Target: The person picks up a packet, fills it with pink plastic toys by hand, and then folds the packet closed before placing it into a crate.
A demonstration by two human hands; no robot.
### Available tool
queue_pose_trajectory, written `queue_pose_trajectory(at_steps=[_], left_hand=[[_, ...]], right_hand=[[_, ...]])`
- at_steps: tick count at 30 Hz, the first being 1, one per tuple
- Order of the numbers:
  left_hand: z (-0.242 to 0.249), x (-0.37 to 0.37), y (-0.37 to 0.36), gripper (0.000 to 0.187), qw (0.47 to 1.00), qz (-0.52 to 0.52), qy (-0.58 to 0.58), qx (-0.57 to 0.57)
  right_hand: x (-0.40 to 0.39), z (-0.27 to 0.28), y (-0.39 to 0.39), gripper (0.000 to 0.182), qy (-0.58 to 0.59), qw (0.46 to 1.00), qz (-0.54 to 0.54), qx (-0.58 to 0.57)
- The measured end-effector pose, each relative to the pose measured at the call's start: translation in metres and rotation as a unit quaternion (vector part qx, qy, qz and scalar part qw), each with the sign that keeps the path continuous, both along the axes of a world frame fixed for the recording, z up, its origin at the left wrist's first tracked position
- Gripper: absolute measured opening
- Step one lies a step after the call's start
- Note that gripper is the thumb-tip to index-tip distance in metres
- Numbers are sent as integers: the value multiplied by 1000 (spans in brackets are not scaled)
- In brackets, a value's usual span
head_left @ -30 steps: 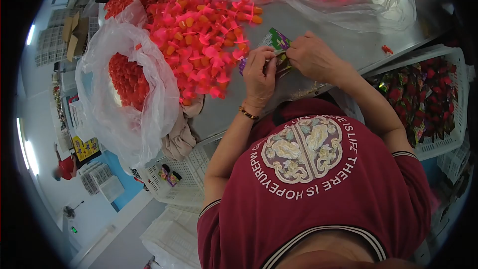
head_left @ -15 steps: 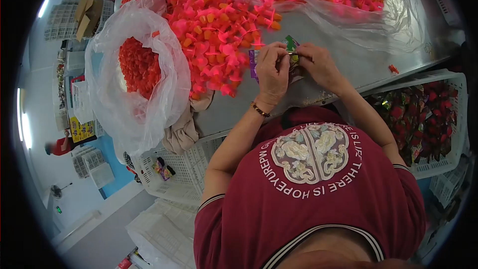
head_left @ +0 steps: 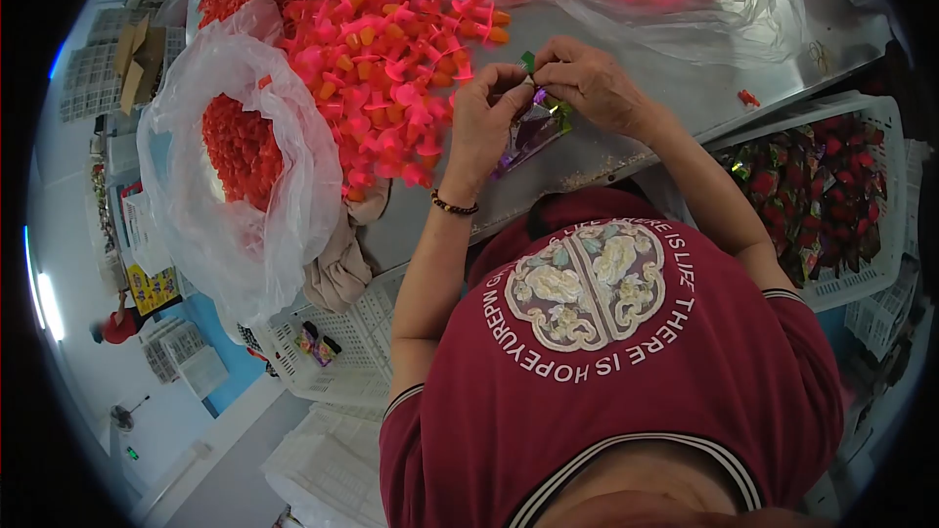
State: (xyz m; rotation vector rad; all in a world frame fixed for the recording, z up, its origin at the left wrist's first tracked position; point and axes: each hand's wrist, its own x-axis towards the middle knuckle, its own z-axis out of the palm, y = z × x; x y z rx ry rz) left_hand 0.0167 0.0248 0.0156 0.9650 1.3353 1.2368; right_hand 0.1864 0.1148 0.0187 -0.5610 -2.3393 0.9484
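Above the metal table [head_left: 460, 220], a small shiny packet [head_left: 533, 133] in purple, green and dark tones hangs between my two hands. My left hand [head_left: 482, 120] pinches its top edge from the left, thumb against fingers. On the other side my right hand [head_left: 595, 86] grips the same edge, its fingers bent close to the left fingertips. A green corner sticks up between them. Whether the packet's top is open is hidden by my fingers. Just left of my left hand lies a heap of bright pink and orange plastic-looking pieces [head_left: 391, 88].
A clear plastic bag [head_left: 313, 225] of red pieces [head_left: 240, 156] stands at the left. More plastic sheeting [head_left: 675, 29] lies across the back. At the right, a white crate [head_left: 861, 279] holds many dark and red packets. Another crate [head_left: 362, 352] sits below left. A person [head_left: 119, 325] is far left.
The packet now hangs lower, showing more of its dark, shiny front. Both hands remain at its top edge, fingertips closer together. The whole view has shifted slightly.
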Motion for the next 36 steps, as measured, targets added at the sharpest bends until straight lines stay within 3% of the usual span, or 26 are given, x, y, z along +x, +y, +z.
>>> queue_pose_trajectory(at_steps=[4,6,9,16,19,21,24,30,33,36], left_hand=[[10,3,-1,16,995,19,-93,-17],[22,0,-2,15,966,0,-233,-114],[6,-12,-4,15,950,-53,-282,-124],[-6,0,-8,10,969,7,-223,-103],[-10,1,-9,6,978,39,-195,-67],[-7,10,-6,5,968,124,-217,-25],[-10,11,-6,4,970,148,-194,17],[-1,19,-4,5,973,174,-126,78],[-4,21,-4,5,980,177,-64,64],[-1,20,-4,5,972,205,-78,88]], right_hand=[[1,-4,1,14,11,997,-5,-71],[2,-1,2,13,24,994,28,-105],[1,-2,2,12,29,993,38,-110],[3,3,2,13,5,990,33,-134],[5,13,-5,19,14,978,9,-210],[3,11,-10,28,41,995,-13,-88],[1,9,-9,30,62,994,-23,-91],[-4,6,-9,22,57,975,-32,-211],[-11,0,-13,20,71,982,-25,-172],[-10,4,-13,17,81,977,-69,-183]])
